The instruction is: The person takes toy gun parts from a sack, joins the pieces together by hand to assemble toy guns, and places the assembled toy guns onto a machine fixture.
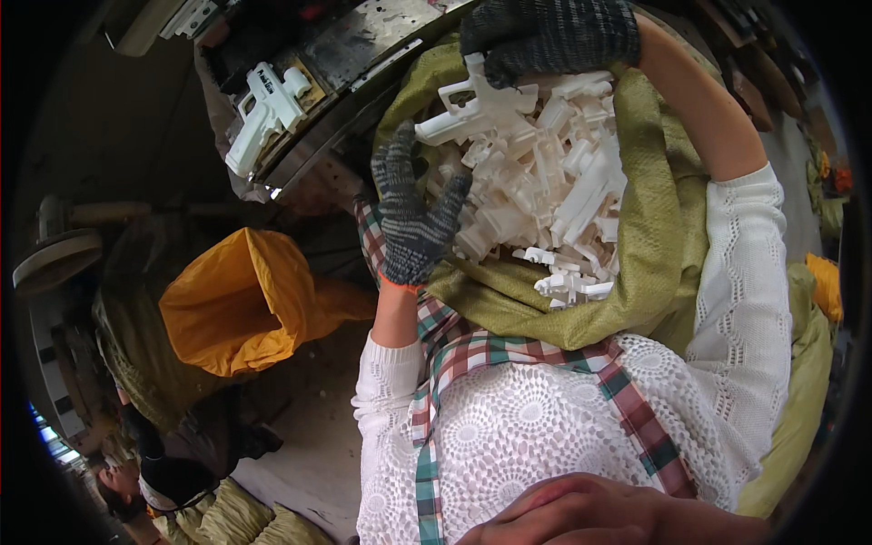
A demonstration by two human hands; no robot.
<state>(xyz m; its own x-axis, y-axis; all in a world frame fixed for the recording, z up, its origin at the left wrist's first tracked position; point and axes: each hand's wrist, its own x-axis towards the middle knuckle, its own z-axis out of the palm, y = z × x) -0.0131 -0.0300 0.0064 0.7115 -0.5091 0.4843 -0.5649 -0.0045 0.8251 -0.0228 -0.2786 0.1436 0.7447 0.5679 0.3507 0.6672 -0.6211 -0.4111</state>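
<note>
A green woven sack (654, 209) stands wide open in front of me, heaped with white plastic toy gun parts (545, 163). My right hand (559, 38), in a dark grey knit glove, reaches over the sack's far rim. Its fingers are curled on a white toy pistol piece (480, 107) above the heap. My left hand (416, 213), gloved alike, is at the sack's left rim with fingers spread and nothing held. Its fingertips are close to the piece's left end; whether they touch, I cannot tell.
On a metal workbench (363, 41) at the far left lies another white toy pistol (268, 113). An orange sack (232, 304) stands open on the left. Lower left, another person (173, 472) is beside pale green sacks. A round-topped stool (59, 259) is at the left edge.
</note>
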